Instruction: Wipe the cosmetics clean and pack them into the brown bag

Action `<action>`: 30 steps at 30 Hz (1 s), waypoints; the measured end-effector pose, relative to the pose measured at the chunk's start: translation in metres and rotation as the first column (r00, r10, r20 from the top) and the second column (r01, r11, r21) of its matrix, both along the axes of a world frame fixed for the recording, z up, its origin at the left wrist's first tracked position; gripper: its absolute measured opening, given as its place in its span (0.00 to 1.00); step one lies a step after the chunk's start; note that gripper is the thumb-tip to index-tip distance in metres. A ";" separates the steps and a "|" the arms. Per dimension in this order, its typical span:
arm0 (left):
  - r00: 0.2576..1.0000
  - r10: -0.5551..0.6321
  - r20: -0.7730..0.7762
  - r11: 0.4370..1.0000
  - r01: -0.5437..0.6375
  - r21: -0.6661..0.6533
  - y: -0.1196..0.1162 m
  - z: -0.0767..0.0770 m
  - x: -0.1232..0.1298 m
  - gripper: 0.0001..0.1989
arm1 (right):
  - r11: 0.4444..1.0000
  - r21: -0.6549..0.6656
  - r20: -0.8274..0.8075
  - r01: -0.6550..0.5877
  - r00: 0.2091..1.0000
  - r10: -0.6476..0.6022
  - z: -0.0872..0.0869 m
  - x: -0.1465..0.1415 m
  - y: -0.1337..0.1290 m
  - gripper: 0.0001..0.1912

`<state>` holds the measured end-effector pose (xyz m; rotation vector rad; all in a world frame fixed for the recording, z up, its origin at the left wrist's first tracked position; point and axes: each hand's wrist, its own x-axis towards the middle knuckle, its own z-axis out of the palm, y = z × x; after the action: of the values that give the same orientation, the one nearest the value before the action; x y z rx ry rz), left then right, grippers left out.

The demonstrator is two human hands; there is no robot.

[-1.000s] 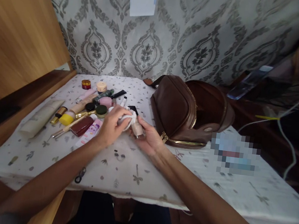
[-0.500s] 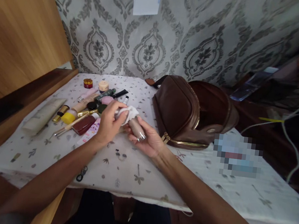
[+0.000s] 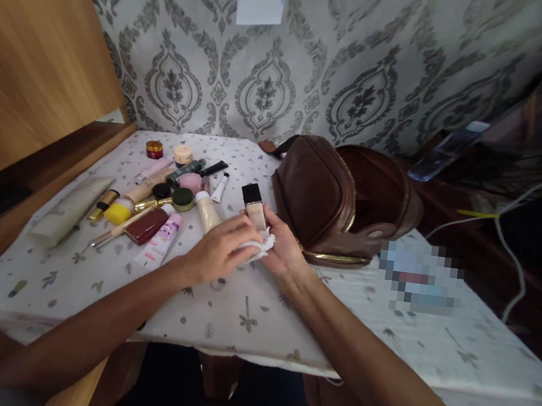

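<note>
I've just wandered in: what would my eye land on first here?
Probably the big brown bag, gaping open right of centre on the table. Next, the hands at the middle: the right hand holds a black-capped beige bottle, the left hand a crumpled white cloth at its lower end. The bright yellow lid also stands out among the cosmetics on the left.
</note>
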<state>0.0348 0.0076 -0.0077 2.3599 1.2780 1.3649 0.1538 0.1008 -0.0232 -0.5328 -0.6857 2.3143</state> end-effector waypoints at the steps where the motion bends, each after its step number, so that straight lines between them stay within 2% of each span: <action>1: 0.997 0.075 0.028 0.997 -0.076 0.011 0.002 0.001 -0.004 0.04 | 0.999 -0.015 0.028 0.033 0.999 -0.033 0.000 -0.002 -0.002 0.09; 3: 0.962 0.255 0.102 0.966 -0.258 0.023 0.006 0.004 -0.014 0.03 | 0.999 -0.032 0.072 0.044 0.997 -0.041 0.002 -0.006 -0.008 0.09; 5: 0.899 0.397 0.185 0.914 -0.405 0.008 0.011 0.005 -0.026 0.02 | 1.000 -0.015 0.095 -0.022 0.995 0.023 0.004 -0.010 -0.015 0.10; 8: 0.835 0.474 0.281 0.876 -0.479 -0.053 0.015 0.005 -0.035 0.03 | 0.994 0.007 0.087 -0.105 0.991 0.104 0.006 -0.011 -0.023 0.11; 10: 0.842 0.457 0.287 0.886 -0.458 -0.068 0.015 0.004 -0.034 0.03 | 0.996 0.011 0.062 -0.090 0.994 0.089 0.006 -0.010 -0.023 0.10; 12: 0.890 0.393 0.233 0.918 -0.395 -0.039 0.012 0.003 -0.029 0.02 | 0.998 0.007 0.042 -0.058 0.997 0.058 0.005 -0.009 -0.020 0.09; 15: 0.976 0.189 0.108 0.982 -0.191 0.002 0.006 0.004 -0.016 0.02 | 1.000 -0.014 0.027 0.001 1.000 0.000 0.005 -0.006 -0.011 0.09; 18: 0.999 0.004 0.052 1.000 -0.003 -0.022 0.001 0.005 -0.007 0.02 | 1.000 -0.024 0.047 0.012 0.999 -0.011 0.006 -0.003 -0.004 0.13; 20: 0.998 0.002 0.060 1.000 0.000 -0.028 0.000 0.006 -0.005 0.02 | 1.000 0.005 0.065 0.001 0.998 -0.001 0.006 -0.004 -0.003 0.14; 23: 0.970 0.192 0.147 0.981 -0.193 -0.003 0.002 0.009 -0.013 0.03 | 0.988 0.157 0.107 0.004 0.994 -0.021 0.006 -0.005 -0.010 0.12; 25: 0.903 0.353 0.245 0.931 -0.364 0.001 0.004 0.014 -0.024 0.04 | 0.941 0.336 0.151 -0.032 0.988 -0.020 0.008 -0.005 -0.017 0.11; 27: 0.841 0.435 0.321 0.893 -0.450 -0.032 0.007 0.019 -0.036 0.06 | 0.845 0.522 0.201 -0.117 0.980 0.012 0.013 -0.003 -0.024 0.12; 28: 0.832 0.433 0.347 0.897 -0.434 -0.078 0.010 0.020 -0.042 0.06 | 0.790 0.593 0.220 -0.155 0.975 0.026 0.015 -0.002 -0.027 0.12; 30: 0.827 0.370 0.424 0.927 -0.297 -0.229 0.015 0.021 -0.050 0.09 | 0.722 0.665 0.244 -0.191 0.969 0.032 0.019 0.001 -0.030 0.11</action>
<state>-0.0157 0.0222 0.0137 1.6121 1.6137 1.7157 0.1545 0.0704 -0.0038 -0.3896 -1.6353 1.9055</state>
